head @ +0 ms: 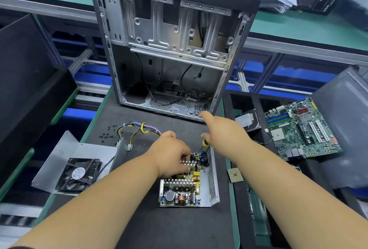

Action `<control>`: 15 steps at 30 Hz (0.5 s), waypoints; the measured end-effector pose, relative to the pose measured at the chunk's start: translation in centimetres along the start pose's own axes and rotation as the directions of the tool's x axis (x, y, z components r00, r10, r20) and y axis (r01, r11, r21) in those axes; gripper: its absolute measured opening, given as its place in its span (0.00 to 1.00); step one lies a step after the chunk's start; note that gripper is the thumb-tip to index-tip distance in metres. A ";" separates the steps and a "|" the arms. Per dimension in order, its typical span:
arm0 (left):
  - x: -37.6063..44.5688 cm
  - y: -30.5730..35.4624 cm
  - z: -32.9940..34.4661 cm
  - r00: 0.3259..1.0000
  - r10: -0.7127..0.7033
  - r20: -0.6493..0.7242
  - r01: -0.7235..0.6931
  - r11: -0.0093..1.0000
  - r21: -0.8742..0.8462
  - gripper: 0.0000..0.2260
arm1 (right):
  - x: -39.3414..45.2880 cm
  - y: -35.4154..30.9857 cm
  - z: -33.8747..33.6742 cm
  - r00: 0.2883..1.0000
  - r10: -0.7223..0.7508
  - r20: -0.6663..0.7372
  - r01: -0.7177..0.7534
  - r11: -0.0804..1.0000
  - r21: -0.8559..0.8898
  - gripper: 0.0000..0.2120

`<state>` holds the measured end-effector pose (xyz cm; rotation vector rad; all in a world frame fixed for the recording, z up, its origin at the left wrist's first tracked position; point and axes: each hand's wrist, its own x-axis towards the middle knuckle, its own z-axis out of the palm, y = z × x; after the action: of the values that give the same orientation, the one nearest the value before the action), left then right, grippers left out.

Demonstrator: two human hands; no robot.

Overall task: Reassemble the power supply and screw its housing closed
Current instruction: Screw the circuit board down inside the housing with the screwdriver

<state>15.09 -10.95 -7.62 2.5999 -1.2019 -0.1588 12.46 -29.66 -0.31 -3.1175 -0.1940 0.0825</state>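
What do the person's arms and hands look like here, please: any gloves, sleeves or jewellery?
Both arms are bare from the lower edge of the picture up to the hands. The left hand and the right hand wear no gloves, and no rings, watch or wrist strap show. A sliver of dark fabric at the bottom left corner may be a sleeve edge, but it is too small to tell.

The mat (139, 219) is black on a green bench (95, 117). The wires (139, 127) are purple and yellow, the circuit board (302, 129) green. The fan (79, 175) is black.
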 end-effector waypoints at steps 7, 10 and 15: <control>0.0 -0.1 0.2 1.000 -0.014 0.011 0.014 1.000 -0.001 0.12 | -0.4 -0.9 -0.1 0.998 0.035 0.060 -0.039 0.997 0.072 0.20; 0.0 0.0 0.1 1.000 -0.006 0.004 0.006 1.000 0.007 0.12 | -0.2 -0.7 -0.4 0.997 -0.008 0.075 -0.006 0.983 0.181 0.23; 0.0 0.1 -0.2 1.000 0.007 0.000 -0.007 1.000 0.015 0.13 | -0.2 -0.9 0.1 0.999 0.025 -0.030 -0.029 0.993 -0.116 0.13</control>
<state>15.02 -10.99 -7.38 2.6081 -1.2172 -0.1481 12.13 -28.84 -0.34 -3.2355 -0.1620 0.0279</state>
